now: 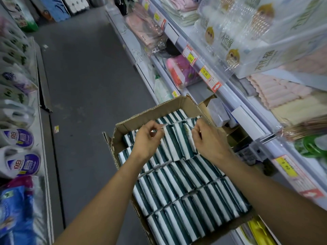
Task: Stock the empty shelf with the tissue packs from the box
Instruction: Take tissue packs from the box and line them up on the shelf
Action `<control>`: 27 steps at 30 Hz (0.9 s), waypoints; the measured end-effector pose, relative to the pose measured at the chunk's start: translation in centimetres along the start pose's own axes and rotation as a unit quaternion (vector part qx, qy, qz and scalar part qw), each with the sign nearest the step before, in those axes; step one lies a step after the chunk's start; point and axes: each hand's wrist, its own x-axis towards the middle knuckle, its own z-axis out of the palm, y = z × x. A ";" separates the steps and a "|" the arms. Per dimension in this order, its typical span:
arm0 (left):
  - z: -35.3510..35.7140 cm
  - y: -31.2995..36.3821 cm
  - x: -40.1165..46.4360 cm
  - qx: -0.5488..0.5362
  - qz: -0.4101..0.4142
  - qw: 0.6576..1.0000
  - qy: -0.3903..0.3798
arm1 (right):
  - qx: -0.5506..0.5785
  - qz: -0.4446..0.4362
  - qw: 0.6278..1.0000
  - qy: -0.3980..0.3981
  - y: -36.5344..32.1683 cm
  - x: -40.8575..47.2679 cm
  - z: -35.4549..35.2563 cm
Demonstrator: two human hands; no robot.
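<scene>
An open cardboard box [178,104] stands in the aisle against the right shelving, packed with rows of green-and-white tissue packs [187,188]. One bundle of packs [178,142] near the far end sits raised above the others. My left hand [146,138] pinches the left top corner of that bundle with curled fingers. My right hand [207,140] grips its right top edge. A mostly bare shelf space [219,110] lies just right of the box, holding a few small boxes.
Right shelving carries towels [290,96], wrapped tissue bundles [247,32] and price tags [207,73]. Left shelving holds detergent bags [21,161]. The grey aisle floor [85,85] runs between them, with a scrap of paper on it.
</scene>
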 end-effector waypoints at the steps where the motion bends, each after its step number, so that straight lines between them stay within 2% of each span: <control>1: -0.4 0.0 -0.5 -0.043 -0.022 0.999 -0.003 | -0.029 -0.022 0.999 0.029 -0.2 -0.5 -0.5; 4: -1.5 -0.7 -2.0 -0.090 -0.089 0.992 -0.014 | -0.137 -0.097 0.983 0.071 -0.6 -2.0 -1.2; 6: -2.0 -1.7 -3.1 -0.094 -0.149 0.984 -0.015 | -0.163 -0.133 0.978 0.001 -0.9 -3.0 -0.4; 7: -2.0 -2.2 -3.5 -0.100 -0.184 0.978 -0.005 | -0.133 -0.132 0.981 -0.050 -0.9 -3.5 0.4; 9: -1.8 -2.8 -4.4 -0.136 -0.250 0.958 0.029 | -0.008 -0.066 0.986 -0.151 -0.4 -4.3 2.0; 11: -1.6 -3.3 -5.3 -0.127 -0.289 0.948 0.036 | 0.117 0.023 0.981 -0.151 0.6 -4.7 3.0; 14: -1.3 -3.8 -6.1 -0.051 -0.290 0.956 -0.008 | 0.122 0.115 0.980 -0.110 1.6 -4.6 3.7; 18: -0.3 -4.9 -5.9 -0.015 -0.296 0.955 0.001 | 0.043 0.212 0.967 -0.135 1.7 -3.6 3.9; 21: -0.9 -5.5 -5.8 -0.039 -0.284 0.958 0.026 | 0.158 0.293 0.921 -0.204 1.9 -2.8 4.3; 23: -1.6 -5.4 -6.1 -0.042 -0.264 0.963 0.027 | 0.202 0.317 0.898 -0.229 1.9 -2.8 4.4; 25: -2.4 -5.1 -6.4 -0.044 -0.247 0.968 0.013 | 0.247 0.321 0.886 -0.226 1.8 -3.2 4.1; 27: -3.2 -4.7 -7.0 -0.040 -0.234 0.971 -0.005 | 0.360 0.329 0.848 -0.206 1.3 -3.9 3.3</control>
